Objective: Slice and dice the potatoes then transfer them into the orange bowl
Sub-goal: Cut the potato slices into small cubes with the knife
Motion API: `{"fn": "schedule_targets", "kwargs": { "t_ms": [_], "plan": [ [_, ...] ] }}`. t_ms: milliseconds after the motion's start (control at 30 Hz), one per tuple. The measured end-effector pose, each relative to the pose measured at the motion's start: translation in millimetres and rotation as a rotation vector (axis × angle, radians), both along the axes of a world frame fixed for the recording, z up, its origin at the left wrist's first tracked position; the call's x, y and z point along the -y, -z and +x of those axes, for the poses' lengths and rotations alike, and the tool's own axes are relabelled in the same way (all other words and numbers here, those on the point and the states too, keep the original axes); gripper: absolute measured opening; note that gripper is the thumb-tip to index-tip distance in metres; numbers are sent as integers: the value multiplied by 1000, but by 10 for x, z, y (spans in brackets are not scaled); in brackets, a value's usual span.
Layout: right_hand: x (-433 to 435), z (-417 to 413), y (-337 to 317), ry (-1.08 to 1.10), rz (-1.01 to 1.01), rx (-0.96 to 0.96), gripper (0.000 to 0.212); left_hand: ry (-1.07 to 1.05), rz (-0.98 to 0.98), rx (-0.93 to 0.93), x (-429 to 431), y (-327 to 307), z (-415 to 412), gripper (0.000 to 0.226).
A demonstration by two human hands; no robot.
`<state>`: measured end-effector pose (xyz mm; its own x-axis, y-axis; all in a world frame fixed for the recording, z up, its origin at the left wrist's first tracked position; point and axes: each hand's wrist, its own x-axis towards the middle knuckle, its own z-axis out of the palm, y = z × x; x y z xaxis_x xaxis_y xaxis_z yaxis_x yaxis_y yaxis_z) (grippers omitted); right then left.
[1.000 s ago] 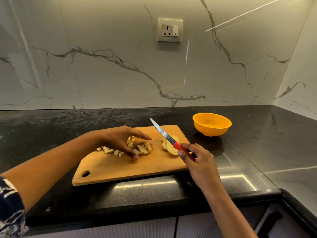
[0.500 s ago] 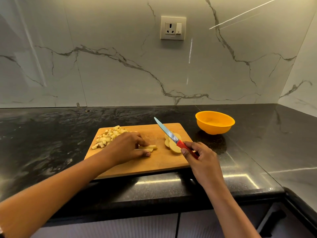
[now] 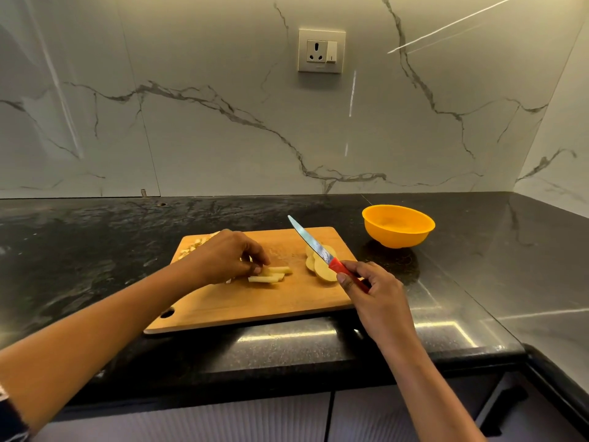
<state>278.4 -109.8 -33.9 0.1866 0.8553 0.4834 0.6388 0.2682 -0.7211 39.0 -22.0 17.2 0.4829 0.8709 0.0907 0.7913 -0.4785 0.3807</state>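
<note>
The left hand [image 3: 228,256] pinches pale potato sticks [image 3: 271,275] on the rectangular wooden cutting board [image 3: 255,301]. The right hand [image 3: 374,291] grips a red-handled steel knife [image 3: 322,250] above round potato slices [image 3: 322,266]; the orange plastic bowl [image 3: 398,226] sits beyond it.

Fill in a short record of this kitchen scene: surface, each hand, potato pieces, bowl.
surface: wooden cutting board on black countertop
left hand: fingers pinching potato sticks
right hand: holds red-handled knife, blade raised above potato slices
diced potato: board's far left corner
orange bowl: right of board, looks empty
</note>
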Motion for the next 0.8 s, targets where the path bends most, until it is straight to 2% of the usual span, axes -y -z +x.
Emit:
{"fn": "schedule_targets", "kwargs": {
  "t_ms": [133, 300, 467, 567, 733, 800],
  "plan": [
    [-1, -2, 10, -6, 1, -7, 32, 28, 17, -6, -36, -30, -30, 18],
    [-8, -1, 4, -11, 6, -5, 31, -30, 52, 183, -98, -168, -35, 16],
    [4, 6, -5, -10, -6, -20, 32, -30, 19, 13, -150, -57, 175, 15],
    [-4, 3, -5, -7, -20, -18, 33, -32, 24, -18, -152, -28, 183, 19],
    [-3, -11, 1, 16, -14, 13, 33, 74, -75, 31, -158, -15, 8, 28],
    [9, -28, 17, 83, 18, 134, 32, 167, -144, 25, -107, -14, -60, 52]
  ]
}}
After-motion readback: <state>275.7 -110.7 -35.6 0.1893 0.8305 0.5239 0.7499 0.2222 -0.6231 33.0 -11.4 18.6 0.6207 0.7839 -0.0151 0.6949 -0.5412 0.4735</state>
